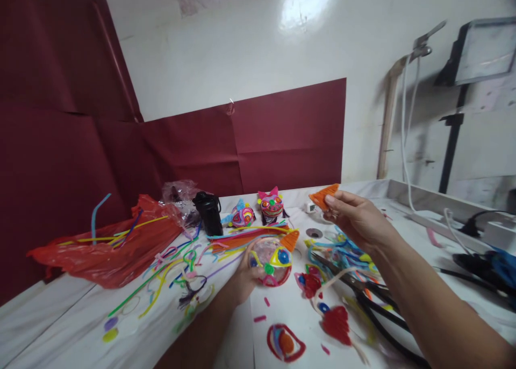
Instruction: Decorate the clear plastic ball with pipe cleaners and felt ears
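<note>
Item: round face piece, multicoloured, at the near middle of the table, with 2 blue-centred eyes, a green nose and an orange ear at its far right edge. In the left hand, fingers curled around its left side, thumb over the front.

Item: orange triangle, ribbed. In the right hand, pinched between thumb and fingers, raised above the table to the right of and farther than the face piece.

Near side: 1 loose eye piece, red-rimmed with an orange centre; to its right, 2 red pieces with blue dots; small pink strips.

Right: black-handled tool, partly behind the right forearm, beside a heap of coloured strips.

Left: red plastic bag bearing coloured stems; scattered stems between it and the left hand.

Far side: black bottle, upright; 2 decorated heads, near each other, to its right.
</note>
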